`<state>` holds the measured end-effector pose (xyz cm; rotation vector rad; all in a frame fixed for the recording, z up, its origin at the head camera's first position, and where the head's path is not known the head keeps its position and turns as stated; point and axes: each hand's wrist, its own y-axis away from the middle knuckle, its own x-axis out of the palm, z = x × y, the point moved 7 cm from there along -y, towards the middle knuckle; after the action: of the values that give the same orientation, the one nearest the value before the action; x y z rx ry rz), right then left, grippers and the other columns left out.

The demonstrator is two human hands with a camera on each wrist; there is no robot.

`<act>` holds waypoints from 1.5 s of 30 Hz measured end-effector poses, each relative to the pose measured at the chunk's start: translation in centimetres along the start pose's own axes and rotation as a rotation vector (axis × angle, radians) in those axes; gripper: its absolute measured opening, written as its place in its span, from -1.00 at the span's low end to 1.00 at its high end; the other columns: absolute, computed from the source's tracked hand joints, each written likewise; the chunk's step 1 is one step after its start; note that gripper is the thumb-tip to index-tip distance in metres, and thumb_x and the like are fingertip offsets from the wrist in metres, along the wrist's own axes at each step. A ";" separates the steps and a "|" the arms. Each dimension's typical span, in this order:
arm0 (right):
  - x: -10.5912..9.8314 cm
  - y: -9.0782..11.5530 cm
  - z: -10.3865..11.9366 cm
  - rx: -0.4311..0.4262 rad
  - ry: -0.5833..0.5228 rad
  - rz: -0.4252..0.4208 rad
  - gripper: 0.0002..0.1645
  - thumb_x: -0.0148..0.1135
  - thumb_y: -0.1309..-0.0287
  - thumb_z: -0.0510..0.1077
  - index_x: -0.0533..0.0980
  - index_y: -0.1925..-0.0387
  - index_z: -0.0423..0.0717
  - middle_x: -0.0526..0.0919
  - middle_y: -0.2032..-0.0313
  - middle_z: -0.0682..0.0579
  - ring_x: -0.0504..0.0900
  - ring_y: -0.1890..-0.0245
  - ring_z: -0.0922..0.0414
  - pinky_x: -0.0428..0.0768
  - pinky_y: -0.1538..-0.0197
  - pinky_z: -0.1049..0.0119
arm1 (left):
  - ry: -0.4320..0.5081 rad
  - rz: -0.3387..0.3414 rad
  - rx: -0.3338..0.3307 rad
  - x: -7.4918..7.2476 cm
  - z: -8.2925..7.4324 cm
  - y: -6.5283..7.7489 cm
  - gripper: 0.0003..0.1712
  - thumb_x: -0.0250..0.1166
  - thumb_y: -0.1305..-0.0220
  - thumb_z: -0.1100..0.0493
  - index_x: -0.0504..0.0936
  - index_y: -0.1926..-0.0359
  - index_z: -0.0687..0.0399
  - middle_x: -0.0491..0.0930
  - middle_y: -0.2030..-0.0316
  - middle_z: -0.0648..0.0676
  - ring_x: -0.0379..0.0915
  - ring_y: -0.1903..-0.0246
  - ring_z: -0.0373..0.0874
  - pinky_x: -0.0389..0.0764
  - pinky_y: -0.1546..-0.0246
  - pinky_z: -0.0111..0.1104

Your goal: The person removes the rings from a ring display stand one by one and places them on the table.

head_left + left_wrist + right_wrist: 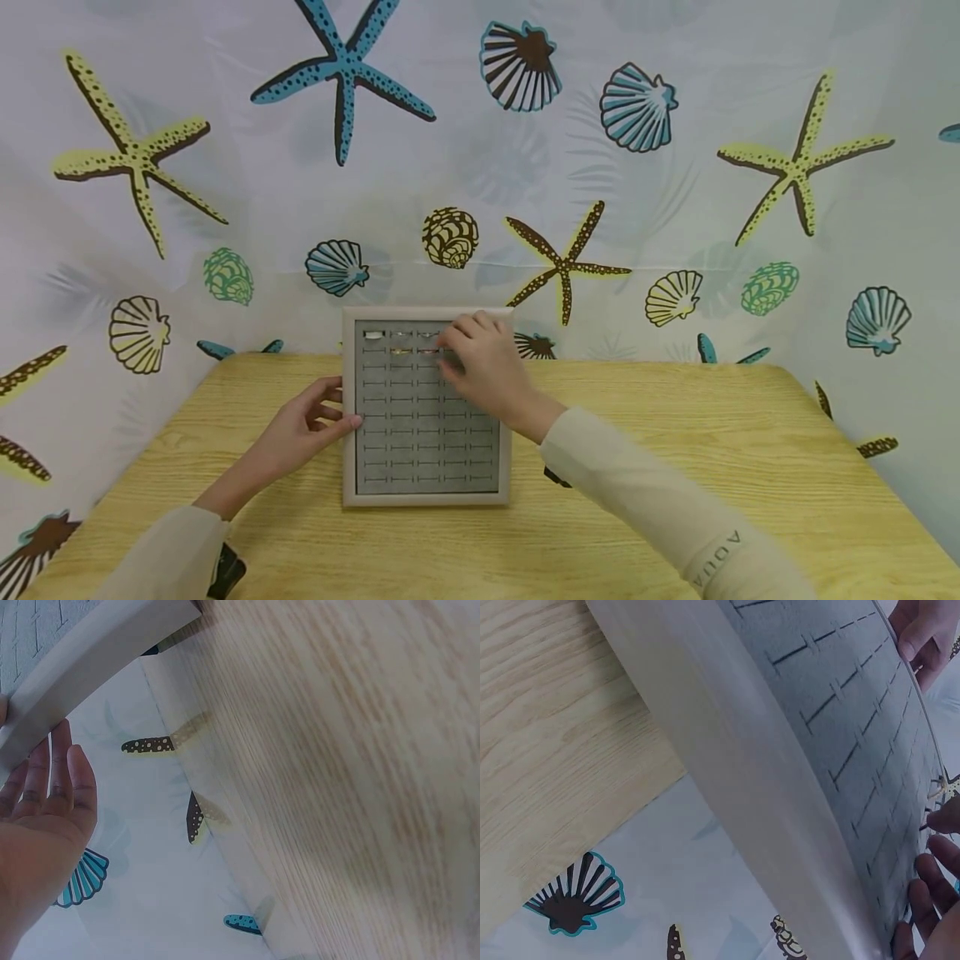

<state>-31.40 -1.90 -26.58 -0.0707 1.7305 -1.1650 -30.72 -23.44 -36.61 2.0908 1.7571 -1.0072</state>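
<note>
A pale wood-grain counter (675,475) is filling the lower part of the head view, and a white cloth (465,175) printed with starfish and shells is hanging behind it, wrapping from nine o'clock through twelve to three. A framed ring tray (429,499) is resting its bottom edge on the counter, its top rising past the far edge in the head view. From the left hand (303,421), the tray is lying towards three o'clock; that hand is gripping its nine-o'clock side, thumb in front and fingers behind. From the right hand (487,367), most of the tray is lying towards seven o'clock; that hand is bending its fingers close to the upper slots, and whether they are pinching anything cannot be told. The tray is showing a pale frame around grey slotted padding. A white ring (373,335) is sitting near eleven o'clock, and several thin rings (401,352) are glinting nearer twelve.
</note>
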 end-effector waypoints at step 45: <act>0.2 -0.4 0.6 0.035 -0.029 -0.067 -0.95 0.28 -0.03 -0.12 0.55 0.46 0.12 0.53 0.35 0.16 0.41 0.33 0.19 0.26 0.26 0.25 | -0.008 -0.003 0.008 0.0 0.1 -0.1 -0.41 0.21 -0.22 0.04 0.26 -0.24 0.04 0.47 0.06 0.14 0.49 0.21 -0.16 0.50 0.27 -0.42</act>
<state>-31.27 -2.60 -26.47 -0.1239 1.6934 -1.2368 -30.82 -23.48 -36.66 2.0866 1.7556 -1.0238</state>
